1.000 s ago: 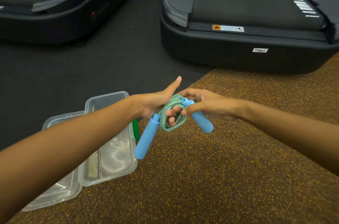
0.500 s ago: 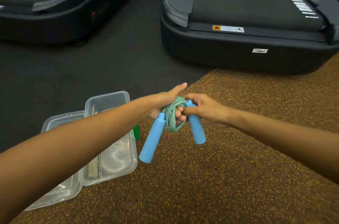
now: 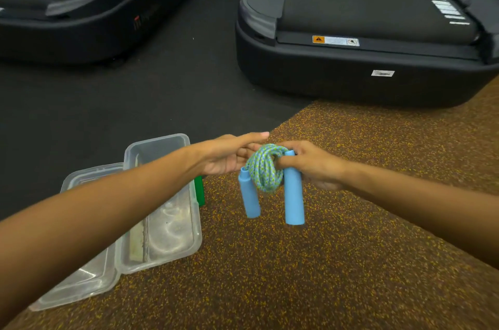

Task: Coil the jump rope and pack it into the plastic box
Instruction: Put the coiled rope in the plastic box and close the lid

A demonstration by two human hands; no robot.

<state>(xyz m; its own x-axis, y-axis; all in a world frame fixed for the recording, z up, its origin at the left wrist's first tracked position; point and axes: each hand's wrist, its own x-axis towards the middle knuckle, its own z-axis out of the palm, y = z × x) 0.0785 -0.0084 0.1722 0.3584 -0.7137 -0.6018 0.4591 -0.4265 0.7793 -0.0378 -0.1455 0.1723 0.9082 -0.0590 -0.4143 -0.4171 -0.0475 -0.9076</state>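
Observation:
The jump rope (image 3: 263, 169) is a tight coil of blue-green braided cord with two light blue handles hanging down, held above the speckled floor. My right hand (image 3: 310, 165) grips the coil and the top of the right handle (image 3: 293, 194). My left hand (image 3: 229, 155) is at the coil's left side with fingers stretched forward; the left handle (image 3: 249, 196) dangles below it. The clear plastic box (image 3: 162, 256) lies open on the floor to the left, under my left forearm, with its clear lid (image 3: 81, 281) beside it.
Two black treadmill decks stand ahead, one at the left (image 3: 81, 19) and one at the right (image 3: 364, 59), on dark flooring. A green object (image 3: 199, 190) peeks out beside the box. Brown speckled rubber floor (image 3: 324, 262) spreads below my hands.
The coil has been drawn tighter and both handles have swung from slanted to hanging nearly straight down. My left thumb has lowered and the fingers have stretched flat.

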